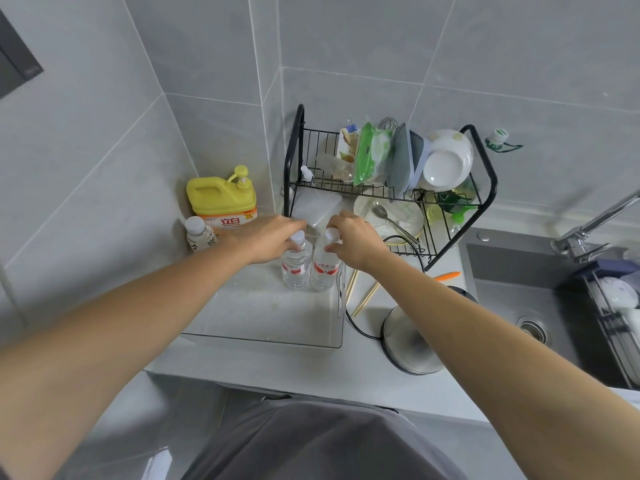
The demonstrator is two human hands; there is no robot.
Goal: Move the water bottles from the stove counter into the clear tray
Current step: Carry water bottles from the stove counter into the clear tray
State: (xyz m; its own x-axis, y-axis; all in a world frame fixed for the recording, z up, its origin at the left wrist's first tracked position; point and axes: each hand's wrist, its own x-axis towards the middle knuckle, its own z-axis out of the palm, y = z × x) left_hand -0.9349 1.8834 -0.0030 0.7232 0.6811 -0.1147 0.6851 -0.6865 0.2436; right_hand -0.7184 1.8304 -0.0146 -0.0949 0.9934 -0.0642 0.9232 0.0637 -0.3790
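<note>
Two bottles in the tray: both stand upright, side by side and touching or nearly so, at the far right end of the clear tray (263, 336), so a good part of the task looks done.
Clear tray: it sits on the bench (311, 372) nearest the person, its near wall and most of its floor bare; there is plainly room for more.
Left hand (268, 239): its fingers curl over the neck and cap of the left water bottle (295, 268); it grips that bottle from above, and the bottle's base seems to rest on the tray floor.
Right hand (353, 240): thumb and fingers pinch the neck just under the white cap of the right water bottle (323, 268), which also looks set down.
Step in hand: judged from the grips, the two bottles are being placed and neither hand has let go.
Beside the tray: a metal pot lid (408, 337) and chopsticks (363, 296) lie on the bench to the right, apart from the tray.
Third bottle (199, 233): a small white-capped bottle stands outside the tray by the wall, just beside the yellow detergent jug (221, 199); whether it counts as one of the water bottles cannot be told.
Left to do: release both bottles, and bring any that remain on the stove counter, which is out of view.
Farthest: a black dish rack (384, 188) with bowls stands behind the tray.
</note>
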